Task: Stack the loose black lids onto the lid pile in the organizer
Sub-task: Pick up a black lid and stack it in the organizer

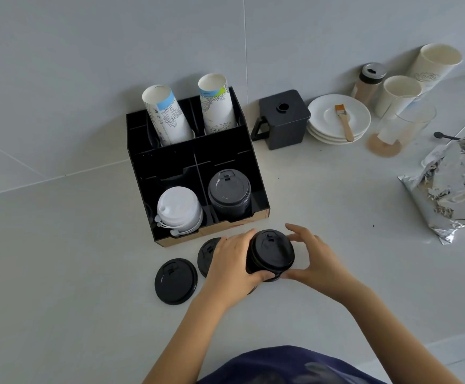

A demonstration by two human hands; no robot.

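Note:
A small stack of black lids (pixel 272 252) is held just above the counter, in front of the black organizer (pixel 256 187). My left hand (pixel 232 261) wraps its left side and my right hand (pixel 313 257) touches its right side with thumb and fingers. One loose black lid (pixel 175 281) lies flat on the counter to the left. Another loose lid (pixel 206 254) lies beside it, partly hidden under my left hand. The pile of black lids (pixel 229 193) stands in the organizer's front right compartment.
A pile of white lids (pixel 178 210) fills the front left compartment; two stacks of paper cups (pixel 167 117) stand in the back ones. To the right are a black box (pixel 284 117), white saucers with a brush (pixel 339 117), cups, a shaker and a foil bag (pixel 453 184).

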